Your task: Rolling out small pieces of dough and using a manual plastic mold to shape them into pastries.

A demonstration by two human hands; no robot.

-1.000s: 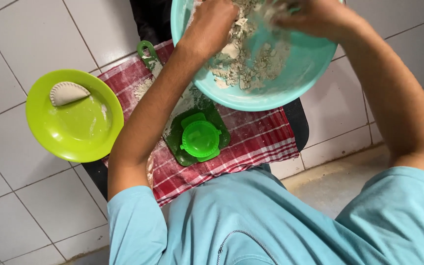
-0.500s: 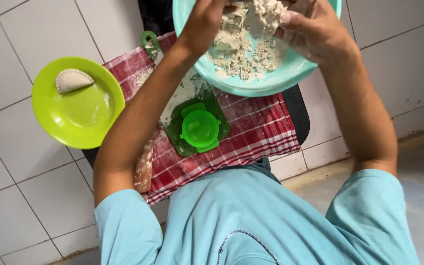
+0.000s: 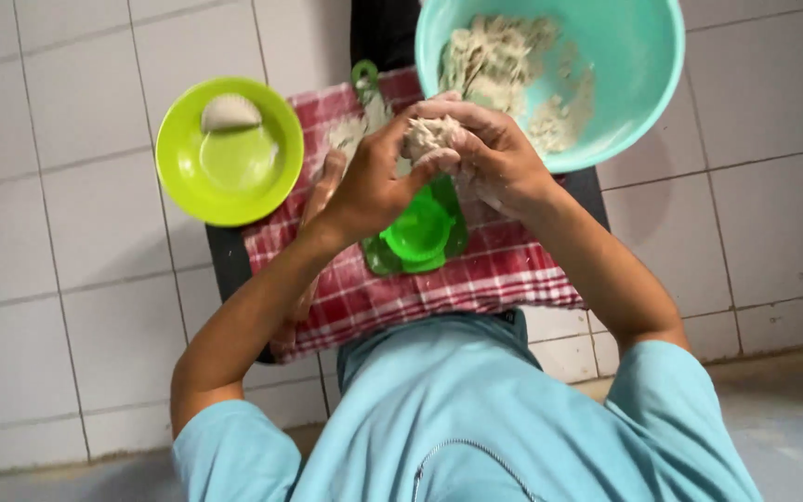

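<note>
Pale dough lump (image 3: 431, 138) sits pinched between the left hand (image 3: 374, 186) and right hand (image 3: 494, 158), fingers closed around it above the green dumpling press (image 3: 417, 232), while one shaped dumpling (image 3: 230, 112) already lies in the lime bowl (image 3: 230, 186) and much dough remains in the teal bowl (image 3: 625, 84).

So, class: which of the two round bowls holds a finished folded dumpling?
The lime-green bowl at the left; the larger teal bowl holds only loose crumbly dough.

Lime-green plate (image 3: 234, 186) holding folded white dumpling (image 3: 230, 112), left of red checked cloth (image 3: 476, 279); white floor tiles (image 3: 67, 279).
</note>
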